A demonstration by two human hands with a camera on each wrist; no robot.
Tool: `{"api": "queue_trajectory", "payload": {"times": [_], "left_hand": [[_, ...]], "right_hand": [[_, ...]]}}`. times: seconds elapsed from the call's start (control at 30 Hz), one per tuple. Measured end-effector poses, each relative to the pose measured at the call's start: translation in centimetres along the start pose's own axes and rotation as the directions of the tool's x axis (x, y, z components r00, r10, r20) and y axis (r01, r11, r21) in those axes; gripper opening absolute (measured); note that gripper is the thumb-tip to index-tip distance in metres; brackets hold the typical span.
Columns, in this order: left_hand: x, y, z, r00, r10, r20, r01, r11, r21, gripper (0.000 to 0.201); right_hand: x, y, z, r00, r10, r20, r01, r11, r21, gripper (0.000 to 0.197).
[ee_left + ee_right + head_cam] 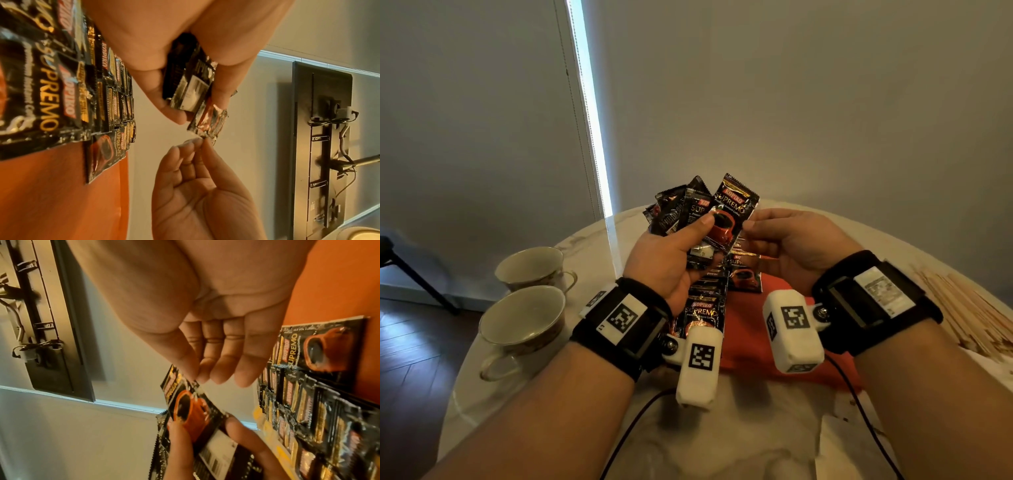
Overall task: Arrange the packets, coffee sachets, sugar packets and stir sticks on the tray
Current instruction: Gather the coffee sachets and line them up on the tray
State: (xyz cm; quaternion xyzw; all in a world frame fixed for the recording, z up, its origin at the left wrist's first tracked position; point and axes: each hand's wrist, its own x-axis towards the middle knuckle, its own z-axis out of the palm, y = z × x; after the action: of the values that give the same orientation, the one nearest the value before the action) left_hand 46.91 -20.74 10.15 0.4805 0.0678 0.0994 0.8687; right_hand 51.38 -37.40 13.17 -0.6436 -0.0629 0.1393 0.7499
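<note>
My left hand is raised above the table and grips a fan of black coffee sachets, its thumb pressing on the front one. My right hand pinches that front sachet's right edge between thumb and fingertips. The left wrist view shows this pinch on the sachet's corner, and the right wrist view shows the fingertips at the sachet. Below lies the orange tray, with an overlapping row of sachets on its left part and one more beside it.
Two empty teacups stand at the table's left edge. A heap of wooden stir sticks lies at the right. Wrist-camera cables trail over the near table, next to a white paper.
</note>
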Motion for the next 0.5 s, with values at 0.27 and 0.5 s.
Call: {"api": "queue_trajectory", "payload": {"times": [0.27, 0.5], "left_hand": [[0.0, -0.5, 0.3, 0.999, -0.016, -0.03, 0.016, 1.0, 0.013, 0.026], [-0.2, 0.5, 0.1, 0.997, -0.028, -0.077, 0.024, 0.998, -0.057, 0.012]], "right_hand": [[-1.3, 0.4, 0.2, 0.996, 0.051, 0.075, -0.047, 0.997, -0.057, 0.027], [0.5, 1.2, -1.6, 0.988, 0.068, -0.141, -0.081, 0.993, -0.089, 0.01]]}}
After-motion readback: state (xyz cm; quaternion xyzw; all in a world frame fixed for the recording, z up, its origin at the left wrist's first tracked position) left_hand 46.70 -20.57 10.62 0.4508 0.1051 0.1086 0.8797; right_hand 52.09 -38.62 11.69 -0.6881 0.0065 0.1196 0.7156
